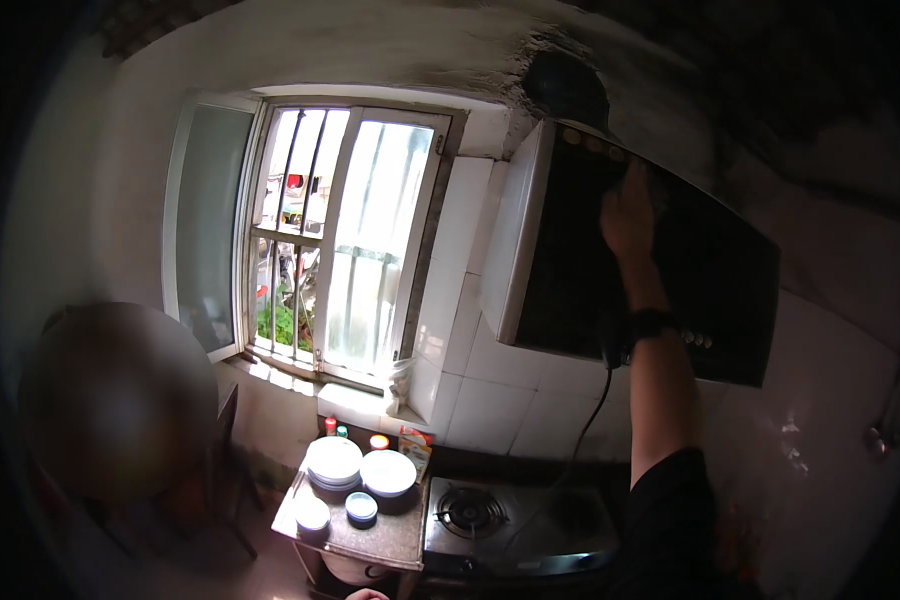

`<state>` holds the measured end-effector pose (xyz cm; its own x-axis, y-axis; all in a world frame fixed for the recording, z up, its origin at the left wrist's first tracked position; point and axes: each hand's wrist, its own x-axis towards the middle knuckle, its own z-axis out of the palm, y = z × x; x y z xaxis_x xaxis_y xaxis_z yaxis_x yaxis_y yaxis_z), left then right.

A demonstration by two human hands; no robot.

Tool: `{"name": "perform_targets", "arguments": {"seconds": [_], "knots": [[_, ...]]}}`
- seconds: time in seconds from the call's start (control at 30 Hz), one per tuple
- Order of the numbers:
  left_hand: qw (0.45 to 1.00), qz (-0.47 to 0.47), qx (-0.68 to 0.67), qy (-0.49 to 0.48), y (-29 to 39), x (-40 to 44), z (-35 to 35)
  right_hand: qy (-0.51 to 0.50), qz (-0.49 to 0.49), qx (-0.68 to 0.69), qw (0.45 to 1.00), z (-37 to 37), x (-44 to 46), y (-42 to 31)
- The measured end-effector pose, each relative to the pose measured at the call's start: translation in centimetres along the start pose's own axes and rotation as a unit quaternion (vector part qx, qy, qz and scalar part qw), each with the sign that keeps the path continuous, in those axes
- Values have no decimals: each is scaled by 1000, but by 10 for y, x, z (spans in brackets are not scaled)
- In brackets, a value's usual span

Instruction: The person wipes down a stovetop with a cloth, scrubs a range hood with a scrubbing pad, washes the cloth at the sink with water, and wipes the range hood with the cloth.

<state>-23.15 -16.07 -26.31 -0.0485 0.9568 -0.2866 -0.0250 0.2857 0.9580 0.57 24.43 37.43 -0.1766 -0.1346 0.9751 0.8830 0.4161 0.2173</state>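
My right hand (pixel 628 215) is raised high against the dark front of a range hood (pixel 705 255). At least one finger is stretched upward toward the hood's top edge, near several small round discs (pixel 595 145). Nothing shows in that hand, though the light there is dim. A dark band (pixel 653 323) circles the wrist. Of my left hand (pixel 367 595) only a sliver shows at the bottom edge, by the small table; its fingers are mostly cut off.
A gas stove (pixel 530 525) stands below the hood, with a cord (pixel 595 410) hanging above it. Left of it, a small table (pixel 395 535) holds stacked white plates (pixel 334 460), bowls (pixel 361 508) and condiment containers. A barred window (pixel 320 240) stands open behind. A round brown object (pixel 120 400) is at left.
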Motion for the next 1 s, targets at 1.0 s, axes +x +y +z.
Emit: {"name": "perform_targets", "arguments": {"seconds": [1.0], "knots": [[995, 62, -7, -73, 3, 27, 53, -225, -214, 281, 908, -67, -84, -108]]}}
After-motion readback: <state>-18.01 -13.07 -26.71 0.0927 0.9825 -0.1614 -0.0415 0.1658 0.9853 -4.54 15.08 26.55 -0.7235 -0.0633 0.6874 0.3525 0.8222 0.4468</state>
